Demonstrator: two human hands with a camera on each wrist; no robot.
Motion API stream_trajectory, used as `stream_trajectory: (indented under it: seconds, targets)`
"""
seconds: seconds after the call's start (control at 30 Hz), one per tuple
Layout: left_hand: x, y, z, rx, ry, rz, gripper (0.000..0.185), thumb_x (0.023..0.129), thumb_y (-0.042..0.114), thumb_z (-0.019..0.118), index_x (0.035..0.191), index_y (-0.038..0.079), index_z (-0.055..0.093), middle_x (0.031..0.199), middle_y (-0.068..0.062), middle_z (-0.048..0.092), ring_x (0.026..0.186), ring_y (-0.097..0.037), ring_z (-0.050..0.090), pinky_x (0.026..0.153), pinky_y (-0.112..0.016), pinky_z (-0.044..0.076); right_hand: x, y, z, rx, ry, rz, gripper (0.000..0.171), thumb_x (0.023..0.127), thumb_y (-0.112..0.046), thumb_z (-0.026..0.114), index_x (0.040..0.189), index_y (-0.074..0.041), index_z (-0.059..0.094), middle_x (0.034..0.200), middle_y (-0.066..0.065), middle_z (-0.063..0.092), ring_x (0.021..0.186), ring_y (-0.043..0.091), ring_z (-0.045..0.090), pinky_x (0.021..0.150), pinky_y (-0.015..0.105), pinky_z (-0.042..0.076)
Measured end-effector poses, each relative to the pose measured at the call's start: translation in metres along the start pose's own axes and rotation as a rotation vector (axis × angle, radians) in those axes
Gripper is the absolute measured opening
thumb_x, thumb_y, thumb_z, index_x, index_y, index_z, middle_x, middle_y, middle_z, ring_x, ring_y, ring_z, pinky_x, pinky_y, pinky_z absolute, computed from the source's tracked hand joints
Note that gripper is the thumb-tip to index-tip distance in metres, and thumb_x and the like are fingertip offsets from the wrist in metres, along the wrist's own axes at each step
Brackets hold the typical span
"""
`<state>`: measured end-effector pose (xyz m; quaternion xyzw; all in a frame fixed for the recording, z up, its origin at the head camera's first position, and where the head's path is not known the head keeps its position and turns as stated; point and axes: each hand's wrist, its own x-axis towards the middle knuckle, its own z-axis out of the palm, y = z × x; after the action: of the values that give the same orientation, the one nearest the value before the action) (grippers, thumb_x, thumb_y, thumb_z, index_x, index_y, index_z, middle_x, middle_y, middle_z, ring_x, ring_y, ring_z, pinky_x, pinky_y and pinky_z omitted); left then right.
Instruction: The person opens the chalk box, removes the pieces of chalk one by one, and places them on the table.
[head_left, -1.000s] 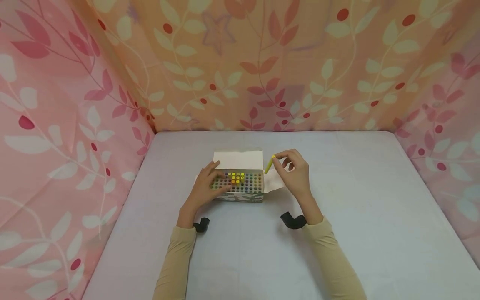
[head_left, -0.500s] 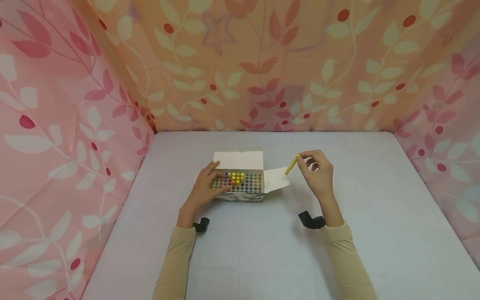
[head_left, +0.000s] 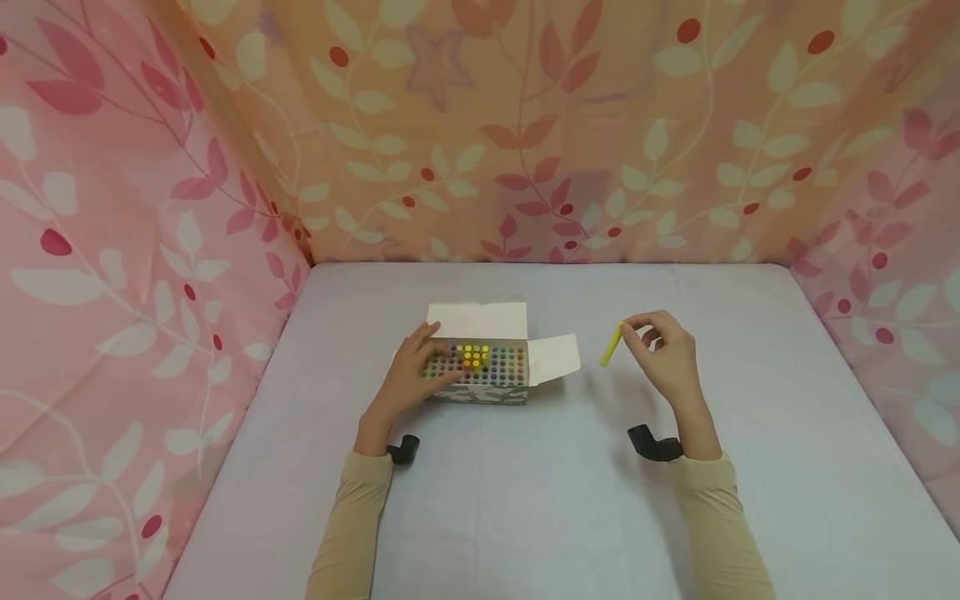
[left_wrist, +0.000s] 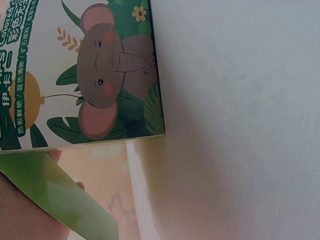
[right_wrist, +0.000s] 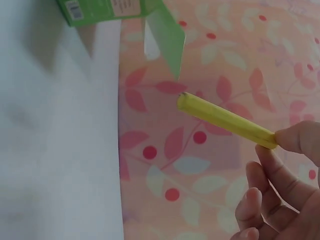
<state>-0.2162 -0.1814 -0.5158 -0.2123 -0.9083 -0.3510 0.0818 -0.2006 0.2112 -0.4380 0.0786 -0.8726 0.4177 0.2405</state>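
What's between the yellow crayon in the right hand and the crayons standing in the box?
In the head view, only the box's open side flap and bare table lie between the yellow crayon and the crayons.

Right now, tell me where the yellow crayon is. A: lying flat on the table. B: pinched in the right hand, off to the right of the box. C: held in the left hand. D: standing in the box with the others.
B: the right hand pinches the yellow crayon by its upper end, clear of the box, while the left hand rests on the box.
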Motion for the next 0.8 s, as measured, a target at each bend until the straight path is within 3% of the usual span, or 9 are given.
stream_trajectory:
  seconds: [0.23,0.4,0.6,0.8]
  targets:
    - [0.000,-0.001,0.001,0.008,-0.001,-0.004,0.037,0.080,0.053,0.065,0.098,0.022,0.059,0.151,0.000,0.027,0.142,-0.027,0.015,0.111,-0.058,0.011,-0.009,0.018,-0.013,-0.068,-0.069,0.029,0.014,0.087,-0.019,0.064,0.090,-0.005,0.067,0.087,0.007,0.062,0.064,0.005,0.046,0.058,0.017,0.034]
    - [0.000,-0.001,0.001,-0.006,-0.002,0.003,0.038,0.080,0.052,0.066,0.099,0.020,0.060,0.150,-0.004,0.028,0.141,-0.030,0.016,0.111,-0.058,0.012,-0.013,0.031,-0.025,-0.112,-0.110,0.081,0.018,0.088,-0.023,0.063,0.091,-0.006,0.066,0.083,0.004,0.060,0.062,0.008,0.044,0.053,0.018,0.034]
    - [0.000,0.002,0.000,-0.007,0.000,0.001,0.037,0.080,0.050,0.066,0.099,0.019,0.060,0.150,-0.005,0.029,0.142,-0.028,0.015,0.111,-0.058,0.011,-0.012,0.045,-0.039,-0.188,-0.224,0.167,0.026,0.090,-0.034,0.058,0.093,-0.009,0.065,0.081,0.005,0.057,0.060,0.011,0.041,0.045,0.023,0.033]
    - [0.001,0.002,-0.001,-0.012,0.002,-0.007,0.035,0.080,0.046,0.068,0.099,0.018,0.060,0.150,-0.004,0.028,0.142,-0.025,0.014,0.112,-0.056,0.012,-0.013,0.058,-0.049,-0.237,-0.324,0.200,0.031,0.091,-0.037,0.056,0.094,-0.008,0.065,0.081,0.007,0.058,0.066,0.013,0.044,0.050,0.024,0.035]
